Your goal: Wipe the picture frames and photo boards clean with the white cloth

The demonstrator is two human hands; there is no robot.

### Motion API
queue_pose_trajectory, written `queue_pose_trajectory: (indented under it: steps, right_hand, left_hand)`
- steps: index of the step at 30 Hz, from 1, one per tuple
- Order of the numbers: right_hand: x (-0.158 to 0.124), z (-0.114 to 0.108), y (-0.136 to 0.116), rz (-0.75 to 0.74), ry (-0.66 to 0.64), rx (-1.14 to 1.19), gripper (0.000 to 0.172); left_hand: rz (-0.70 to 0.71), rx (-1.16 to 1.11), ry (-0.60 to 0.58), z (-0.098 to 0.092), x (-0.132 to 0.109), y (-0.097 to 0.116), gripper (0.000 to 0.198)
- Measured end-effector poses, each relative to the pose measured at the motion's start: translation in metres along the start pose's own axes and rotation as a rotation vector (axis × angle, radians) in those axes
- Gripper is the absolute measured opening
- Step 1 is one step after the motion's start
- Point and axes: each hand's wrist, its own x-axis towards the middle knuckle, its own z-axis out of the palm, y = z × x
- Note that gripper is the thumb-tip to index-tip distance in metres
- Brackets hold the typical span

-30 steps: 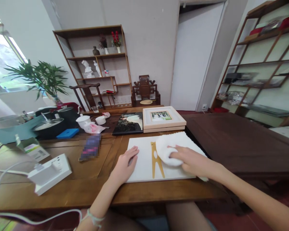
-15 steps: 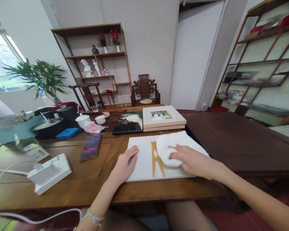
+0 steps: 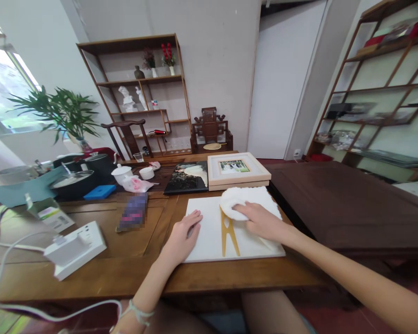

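Observation:
A white board (image 3: 209,232) with a gold clothespin-shaped stand (image 3: 228,234) on its face lies flat at the near edge of the wooden table (image 3: 90,273). My right hand (image 3: 261,221) presses a crumpled white cloth (image 3: 234,203) onto the board near its far edge, fingers closed over the cloth. My left hand (image 3: 181,236) rests flat on the board's left edge with fingers stretched out, holding nothing.
Beyond the board lie a light-framed photo (image 3: 237,170) and a dark print (image 3: 190,178). To the left are a white power strip (image 3: 75,248) with cable, a small box (image 3: 48,214), a blue sponge (image 3: 98,191), pots, cups and a plant (image 3: 61,113). Shelves line the back and right walls.
My right hand slid the white cloth away from me and to the left, toward the board's far edge. My left hand stayed in place on the board.

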Motion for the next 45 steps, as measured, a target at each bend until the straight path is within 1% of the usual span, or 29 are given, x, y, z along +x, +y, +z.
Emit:
queue_pose_trajectory:
  steps: [2,4,7,9,12,14,16,18,20,22,24,27,29,33,36,39,45]
  right_hand:
    - [0.023,0.010,-0.002,-0.063,0.008,-0.080,0.057]
    - [0.037,0.016,-0.004,-0.116,0.008,-0.135,0.055]
    - [0.037,0.017,-0.009,-0.148,-0.018,-0.196,0.054]
    - [0.025,0.015,-0.017,-0.156,-0.052,-0.239,0.054]
    - [-0.006,0.010,-0.037,-0.175,-0.144,-0.246,0.051]
    - [-0.030,0.008,-0.053,-0.218,-0.207,-0.226,0.047]
    - [-0.050,0.006,-0.066,-0.285,-0.239,-0.202,0.043]
    - [-0.063,0.002,-0.074,-0.357,-0.257,-0.157,0.042]
    - [-0.066,-0.004,-0.075,-0.385,-0.275,-0.091,0.047]
    - [-0.058,-0.012,-0.070,-0.362,-0.301,-0.014,0.052]
    - [-0.044,-0.016,-0.060,-0.278,-0.291,0.036,0.054]
    - [-0.015,-0.014,-0.045,-0.107,-0.197,0.022,0.052]
    - [0.005,-0.007,-0.037,-0.034,-0.136,-0.011,0.052]
    - [0.036,0.008,-0.031,-0.015,-0.062,-0.103,0.055]
    - [0.044,0.017,-0.036,-0.081,-0.059,-0.217,0.051]
    - [0.031,0.020,-0.049,-0.191,-0.108,-0.286,0.044]
    - [-0.036,0.014,-0.083,-0.382,-0.226,-0.220,0.032]
  left_hand:
    - [0.000,0.001,-0.003,0.000,0.001,0.000,0.037]
    - [-0.001,-0.001,-0.003,0.000,0.001,-0.001,0.037]
    - [0.005,-0.010,0.009,0.000,0.000,-0.001,0.036]
    - [0.012,-0.013,0.015,0.001,0.000,-0.002,0.036]
    - [0.016,-0.008,0.019,0.002,0.000,-0.002,0.035]
    - [0.017,-0.004,0.022,0.002,0.000,-0.002,0.035]
    - [0.020,-0.003,0.023,0.003,0.000,-0.002,0.036]
    - [0.023,-0.006,0.021,0.003,0.000,-0.002,0.036]
    - [0.022,-0.005,0.018,0.003,0.000,-0.002,0.036]
    - [0.021,0.000,0.014,0.002,0.000,-0.002,0.036]
    - [0.019,0.004,0.012,0.002,0.000,-0.001,0.036]
    - [0.014,0.005,0.014,0.001,0.000,-0.001,0.036]
    - [0.016,0.002,0.017,0.001,-0.001,-0.001,0.035]
    - [0.028,-0.007,0.029,0.002,-0.001,-0.002,0.035]
    - [0.031,-0.011,0.035,0.001,-0.001,-0.002,0.035]
    - [0.036,-0.014,0.036,0.001,-0.001,-0.001,0.034]
    - [0.019,-0.019,0.005,0.001,0.000,-0.002,0.037]
